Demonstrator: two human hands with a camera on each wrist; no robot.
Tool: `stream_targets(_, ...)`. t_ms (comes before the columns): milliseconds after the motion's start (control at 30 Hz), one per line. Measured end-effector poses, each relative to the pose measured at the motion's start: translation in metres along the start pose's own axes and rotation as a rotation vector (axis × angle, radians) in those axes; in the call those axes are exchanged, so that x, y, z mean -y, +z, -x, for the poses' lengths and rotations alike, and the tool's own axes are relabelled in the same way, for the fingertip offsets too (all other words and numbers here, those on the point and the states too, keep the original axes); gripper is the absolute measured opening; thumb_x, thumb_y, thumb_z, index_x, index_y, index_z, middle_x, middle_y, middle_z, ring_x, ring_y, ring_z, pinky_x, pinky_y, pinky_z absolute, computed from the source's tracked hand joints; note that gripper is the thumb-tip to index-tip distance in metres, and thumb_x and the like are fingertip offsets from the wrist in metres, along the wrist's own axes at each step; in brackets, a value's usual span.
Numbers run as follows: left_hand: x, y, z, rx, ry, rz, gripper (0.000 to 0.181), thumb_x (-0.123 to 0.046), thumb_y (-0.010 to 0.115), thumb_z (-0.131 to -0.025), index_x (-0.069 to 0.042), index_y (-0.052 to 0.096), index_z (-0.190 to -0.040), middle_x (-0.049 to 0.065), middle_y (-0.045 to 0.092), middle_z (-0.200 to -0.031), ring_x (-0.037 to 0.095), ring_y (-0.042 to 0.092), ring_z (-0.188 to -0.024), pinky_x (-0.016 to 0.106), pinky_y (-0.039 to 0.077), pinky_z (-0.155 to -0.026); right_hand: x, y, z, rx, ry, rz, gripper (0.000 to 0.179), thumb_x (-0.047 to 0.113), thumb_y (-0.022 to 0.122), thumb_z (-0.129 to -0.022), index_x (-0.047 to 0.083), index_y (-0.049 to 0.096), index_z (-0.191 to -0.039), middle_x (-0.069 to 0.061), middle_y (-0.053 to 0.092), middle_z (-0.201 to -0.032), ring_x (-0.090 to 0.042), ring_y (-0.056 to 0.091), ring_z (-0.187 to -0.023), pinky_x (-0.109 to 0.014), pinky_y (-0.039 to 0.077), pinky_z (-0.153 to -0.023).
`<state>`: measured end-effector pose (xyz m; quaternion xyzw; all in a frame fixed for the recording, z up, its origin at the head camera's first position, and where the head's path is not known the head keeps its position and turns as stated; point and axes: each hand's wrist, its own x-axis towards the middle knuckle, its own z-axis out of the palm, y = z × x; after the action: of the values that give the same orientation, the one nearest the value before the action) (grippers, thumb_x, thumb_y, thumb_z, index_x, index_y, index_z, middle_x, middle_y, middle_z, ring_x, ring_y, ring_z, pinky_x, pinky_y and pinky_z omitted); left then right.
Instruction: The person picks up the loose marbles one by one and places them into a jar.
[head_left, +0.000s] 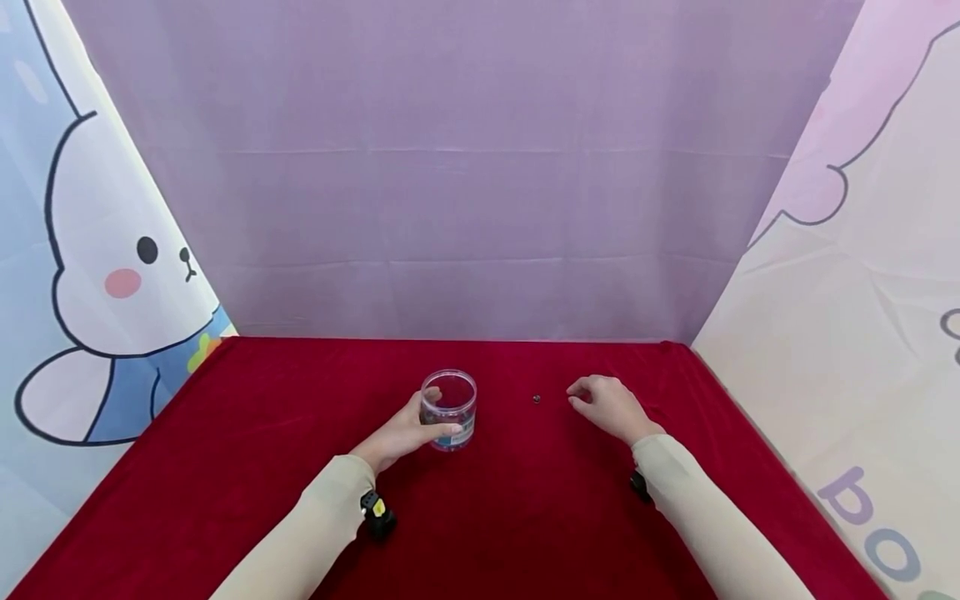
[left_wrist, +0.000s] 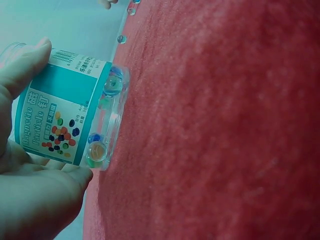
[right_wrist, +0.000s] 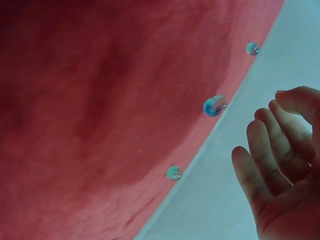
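Note:
My left hand [head_left: 405, 433] grips a clear plastic jar [head_left: 450, 408] around its side, thumb across the front. The jar's top has no lid on it. Its printed label [left_wrist: 62, 105] and several glass marbles [left_wrist: 97, 151] at its bottom show in the left wrist view. My right hand [head_left: 611, 407] hovers over the cloth to the right, fingers loosely bent and nothing held. Between the hands lies a small marble [head_left: 536, 399]. The right wrist view shows a blue-tinted marble [right_wrist: 215, 106] and two greenish ones beyond the fingers [right_wrist: 260, 145].
A red cloth [head_left: 495, 517] covers the table. Behind it hangs a purple curtain [head_left: 450, 183]. Printed cartoon sheets stand at the left [head_left: 112, 317] and right [head_left: 862, 333] sides.

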<state>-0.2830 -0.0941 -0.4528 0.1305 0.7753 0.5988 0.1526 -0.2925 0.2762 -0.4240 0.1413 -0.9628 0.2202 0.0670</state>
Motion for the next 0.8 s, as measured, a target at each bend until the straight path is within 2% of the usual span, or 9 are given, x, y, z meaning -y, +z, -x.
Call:
stream_targets(167, 0.0, 0.0, 0.0, -0.003, 0.003, -0.001, 0.095, -0.036, 0.08, -0.086, -0.009, 0.022, -0.157, 0.013, 0.029, -0.159, 0.037, 0.032, -0.14, 0.062, 0.035, -0.108, -0.006, 0.0, 0.002, 0.021, 0.026, 0.019, 0.018, 0.014, 0.073, -0.092, 0.007, 0.074, -0.108, -0.002, 0.07, -0.1, -0.021, 0.066, -0.091, -0.041, 0.055, -0.079)
stream_targets(400, -0.001, 0.0, 0.0, 0.001, -0.004, -0.008, 0.096, -0.037, 0.08, -0.086, -0.01, 0.021, -0.157, 0.012, 0.029, -0.159, 0.035, 0.031, -0.14, 0.061, 0.033, -0.109, -0.012, 0.002, 0.003, 0.095, 0.087, 0.007, 0.015, 0.012, 0.075, -0.09, 0.009, 0.073, -0.104, -0.002, 0.069, -0.098, -0.018, 0.064, -0.088, -0.039, 0.055, -0.079)
stream_targets(800, -0.001, -0.001, 0.002, 0.001, 0.002, -0.007, 0.095, -0.037, 0.08, -0.086, -0.009, 0.022, -0.156, 0.013, 0.03, -0.158, 0.037, 0.032, -0.139, 0.062, 0.035, -0.107, -0.018, 0.007, 0.004, 0.121, 0.095, 0.018, 0.016, 0.01, 0.075, -0.089, 0.004, 0.071, -0.104, -0.006, 0.069, -0.098, -0.022, 0.064, -0.092, -0.041, 0.055, -0.082)
